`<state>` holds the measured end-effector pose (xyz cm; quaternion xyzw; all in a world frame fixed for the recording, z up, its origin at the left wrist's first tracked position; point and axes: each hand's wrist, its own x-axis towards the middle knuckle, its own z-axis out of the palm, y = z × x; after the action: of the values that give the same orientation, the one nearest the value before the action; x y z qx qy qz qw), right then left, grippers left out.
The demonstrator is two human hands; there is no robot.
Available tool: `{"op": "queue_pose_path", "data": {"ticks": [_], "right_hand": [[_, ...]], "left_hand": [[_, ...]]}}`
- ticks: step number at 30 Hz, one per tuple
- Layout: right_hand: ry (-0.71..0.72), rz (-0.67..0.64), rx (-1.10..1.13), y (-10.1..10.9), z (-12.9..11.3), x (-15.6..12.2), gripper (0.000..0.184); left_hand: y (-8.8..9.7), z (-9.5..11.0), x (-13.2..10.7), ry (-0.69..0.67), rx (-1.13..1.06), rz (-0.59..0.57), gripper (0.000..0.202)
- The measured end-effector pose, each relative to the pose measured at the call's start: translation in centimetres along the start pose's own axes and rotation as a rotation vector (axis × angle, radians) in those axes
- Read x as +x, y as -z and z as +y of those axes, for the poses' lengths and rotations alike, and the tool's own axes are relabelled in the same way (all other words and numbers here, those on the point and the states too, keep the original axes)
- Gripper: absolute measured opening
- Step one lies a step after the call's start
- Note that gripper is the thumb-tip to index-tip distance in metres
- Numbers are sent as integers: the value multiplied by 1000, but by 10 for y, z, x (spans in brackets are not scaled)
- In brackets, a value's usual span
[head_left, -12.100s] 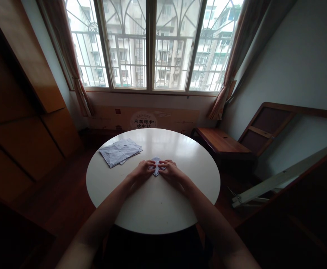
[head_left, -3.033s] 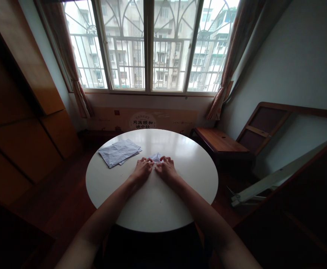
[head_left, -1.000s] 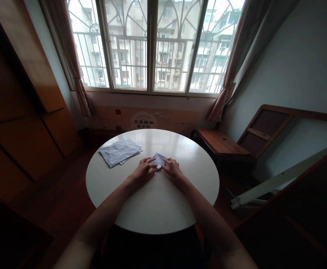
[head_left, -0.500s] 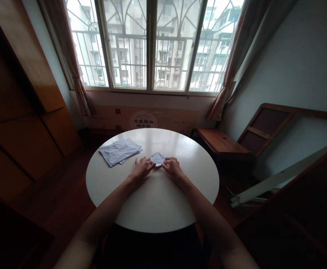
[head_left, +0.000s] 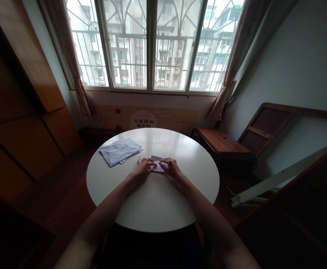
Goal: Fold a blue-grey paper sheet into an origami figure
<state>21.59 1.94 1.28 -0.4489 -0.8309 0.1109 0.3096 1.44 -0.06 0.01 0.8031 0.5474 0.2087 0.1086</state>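
Note:
A small folded sheet of paper (head_left: 158,169) lies on the white round table (head_left: 158,201) between my hands, its upper part darker than the rest. My left hand (head_left: 145,166) is at its left edge, with fingers closed on the paper and the thumb pointing inward. From the right, my right hand (head_left: 169,165) grips the opposite side, its fingertips resting on the fold. Both hands partly cover the paper, so its full outline is hidden. Up and to the left of my left hand is a stack of creased bluish-grey sheets (head_left: 120,150).
A low wooden bench (head_left: 222,141) stands beyond the table at right, near a framed wooden panel (head_left: 267,127) against the wall. Behind the table a printed cardboard box (head_left: 169,116) sits under the barred window. Wooden cabinets (head_left: 26,138) line the left side.
The paper has gone from a pointed, light shape to a flatter-topped one with a darker face showing. My hands have shifted slightly, with the right fingers now reaching further in over it.

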Motion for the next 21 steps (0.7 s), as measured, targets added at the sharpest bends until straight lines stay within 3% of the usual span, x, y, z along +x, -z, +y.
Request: {"op": "queue_pose_path", "data": {"ticks": [2, 5, 9, 15, 21], "right_hand": [[-4, 3, 56, -2, 3, 2, 27], [-15, -29, 100, -5, 7, 4, 30], [-44, -72, 30, -3, 6, 2, 26], [-97, -62, -133, 3, 2, 0, 28], [-15, -39, -48, -4, 10, 3, 28]], "left_hand": [[2, 1, -1, -105, -53, -49, 48], [7, 6, -3, -191, -115, -62, 39], [13, 15, -6, -143, -58, 15, 22], [12, 14, -5, -70, 106, 39, 40], [1, 4, -4, -38, 179, 11, 40]]}}
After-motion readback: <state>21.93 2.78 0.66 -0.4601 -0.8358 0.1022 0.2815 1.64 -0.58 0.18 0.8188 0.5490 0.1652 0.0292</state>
